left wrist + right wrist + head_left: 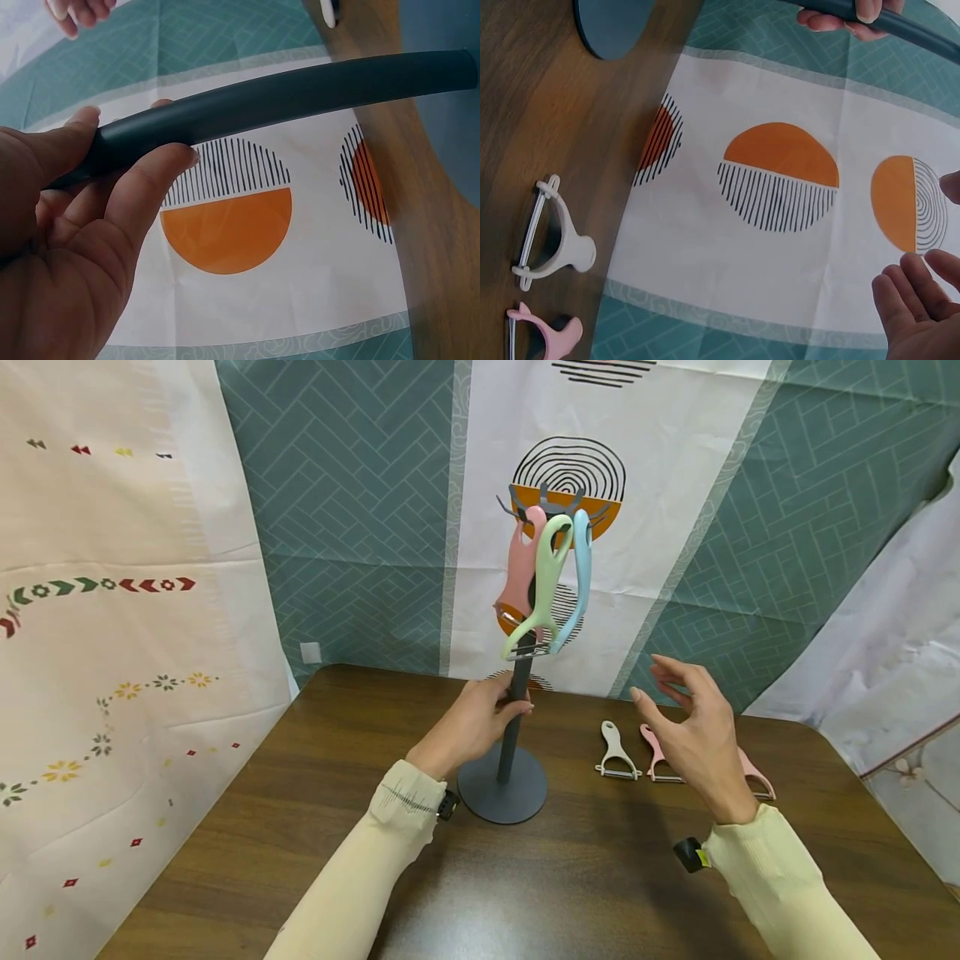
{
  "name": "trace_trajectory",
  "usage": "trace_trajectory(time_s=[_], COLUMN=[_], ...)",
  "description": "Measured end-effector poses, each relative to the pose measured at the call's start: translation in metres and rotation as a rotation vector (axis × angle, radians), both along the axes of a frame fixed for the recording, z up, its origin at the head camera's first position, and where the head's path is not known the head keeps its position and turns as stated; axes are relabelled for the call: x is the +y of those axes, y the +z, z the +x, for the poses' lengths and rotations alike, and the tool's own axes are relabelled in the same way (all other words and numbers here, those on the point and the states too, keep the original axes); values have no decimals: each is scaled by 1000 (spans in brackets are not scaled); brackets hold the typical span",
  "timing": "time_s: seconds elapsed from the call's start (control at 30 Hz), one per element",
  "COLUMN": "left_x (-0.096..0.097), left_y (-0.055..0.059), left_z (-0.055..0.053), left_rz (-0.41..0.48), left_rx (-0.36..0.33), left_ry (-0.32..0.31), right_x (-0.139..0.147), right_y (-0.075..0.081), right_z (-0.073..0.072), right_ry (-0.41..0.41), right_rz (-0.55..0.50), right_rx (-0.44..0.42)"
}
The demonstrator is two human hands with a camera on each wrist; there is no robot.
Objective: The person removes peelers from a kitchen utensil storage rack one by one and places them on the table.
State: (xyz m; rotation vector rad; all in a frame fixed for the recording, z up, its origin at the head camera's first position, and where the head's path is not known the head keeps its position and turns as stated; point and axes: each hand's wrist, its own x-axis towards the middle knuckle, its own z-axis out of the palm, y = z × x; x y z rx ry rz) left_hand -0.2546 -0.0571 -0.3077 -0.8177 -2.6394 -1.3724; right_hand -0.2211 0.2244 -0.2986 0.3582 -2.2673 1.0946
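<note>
My left hand (477, 723) grips the dark grey pole (247, 105) of an upright stand, its thumb and fingers wrapped round the shaft. The stand's round base (501, 802) is on the table. From hooks at the top hang a pink peeler (519, 568), a green peeler (550, 572) and a blue peeler (582, 568). My right hand (699, 737) is in the air right of the stand, fingers loosely bent and apart from the thumb, holding nothing. Below and around it on the table lie a white peeler (568, 244), a pink peeler (557, 337) and another pink peeler (756, 774).
The brown wooden table (315, 827) runs back to a wall hung with a green and white patterned cloth (360, 527). A pale patterned curtain (135, 677) hangs along the left side. At the right is a white cloth (885, 693).
</note>
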Motion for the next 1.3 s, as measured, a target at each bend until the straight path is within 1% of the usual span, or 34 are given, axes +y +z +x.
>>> trace_trajectory(time_s=[0.3,0.53,0.8,1.1,1.3], left_x=[0,-1,-1,-1,-1], left_y=[1,2,2,0,1], left_z=[2,3,4,3,3], left_rz=[11,14,6,-5,9], left_rx=[-11,-8,7,13,2], left_ry=[1,1,7,12,5], right_x=[-9,-17,-23,-29,-33], right_y=[4,7,10,12,14], right_z=[1,0,2,3,2], right_ry=[20,67,87,115,134], right_rz=[-16,-58,-79,-112,-143], right_rx=[13,28,39,68,94])
